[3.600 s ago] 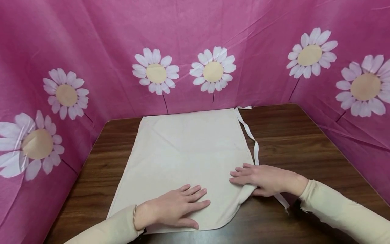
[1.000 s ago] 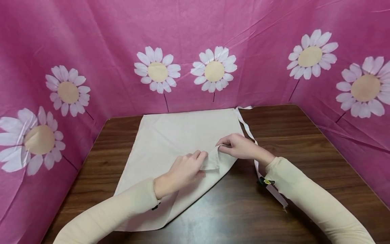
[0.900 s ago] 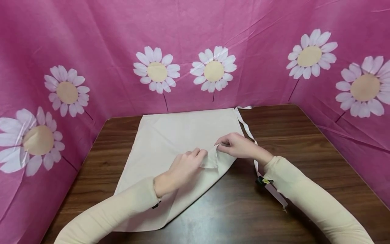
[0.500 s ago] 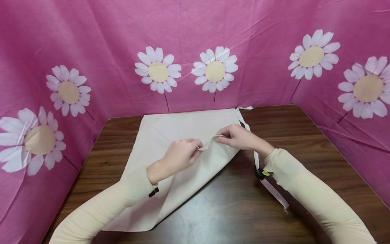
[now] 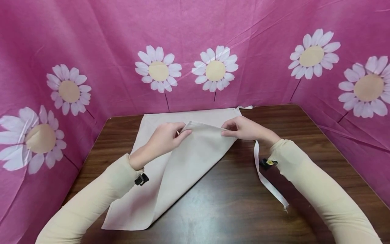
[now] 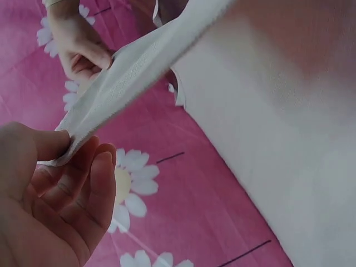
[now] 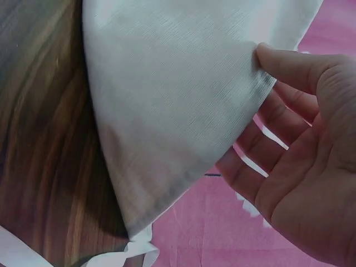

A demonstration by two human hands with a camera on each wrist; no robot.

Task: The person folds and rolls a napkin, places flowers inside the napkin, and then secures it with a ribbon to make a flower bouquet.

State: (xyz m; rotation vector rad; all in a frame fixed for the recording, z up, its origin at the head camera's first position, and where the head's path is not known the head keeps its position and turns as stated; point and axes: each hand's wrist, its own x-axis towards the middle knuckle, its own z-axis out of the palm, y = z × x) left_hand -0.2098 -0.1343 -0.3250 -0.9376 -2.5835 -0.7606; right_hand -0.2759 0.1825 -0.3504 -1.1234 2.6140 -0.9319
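A cream cloth (image 5: 195,159), apron-like with a white fabric tie (image 5: 268,183) at its right, lies on the table with its near right part lifted and folded back. My left hand (image 5: 166,137) pinches the raised corner between thumb and fingers. Farther right along the same edge, my right hand (image 5: 245,128) pinches the cloth, thumb on the near face. In the left wrist view, the edge stretches between my left hand (image 6: 61,194) and the other hand. The right wrist view has the fingers of my right hand (image 7: 300,128) behind the hem.
The dark wooden table (image 5: 231,203) extends on both sides of the cloth. A pink curtain (image 5: 189,23) with daisies closes off the back and sides. The tie's loose end lies near my right sleeve (image 5: 313,179).
Both hands, flat on the cloth at first, have since gripped its near right corner and raised it back. In the last second, they have moved farther back and apart, spreading the edge.
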